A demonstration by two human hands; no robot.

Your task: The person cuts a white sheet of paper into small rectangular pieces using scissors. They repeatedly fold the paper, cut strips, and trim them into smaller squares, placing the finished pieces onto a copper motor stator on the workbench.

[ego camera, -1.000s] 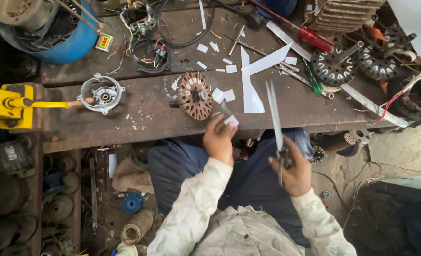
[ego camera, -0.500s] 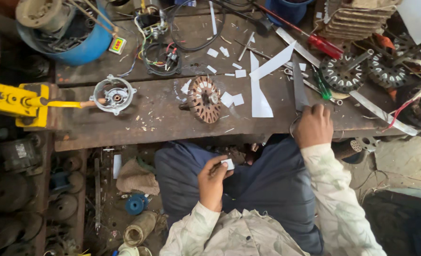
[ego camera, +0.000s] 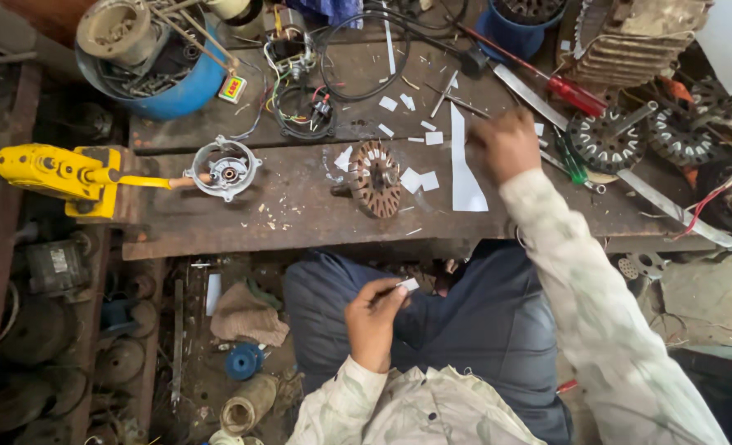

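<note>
Pinching a small white paper piece (ego camera: 408, 284) over the lap, the left hand (ego camera: 372, 320) waits while the right hand (ego camera: 506, 145) reaches across the bench (ego camera: 242, 214), seemingly closed on something hidden; the next move calls for a careful pick among scattered scraps.

single head cam – looks steeply down, mid-range, over workbench (ego camera: 300, 206), lap & both hands; no 2nd view.

The paper (ego camera: 466, 177) is white. The table (ego camera: 283, 222) is rusty brown. The tub (ego camera: 186, 89) is blue. The tool (ego camera: 61, 175) is yellow. The sleeves (ego camera: 596, 313) are pale and leafy.
</note>
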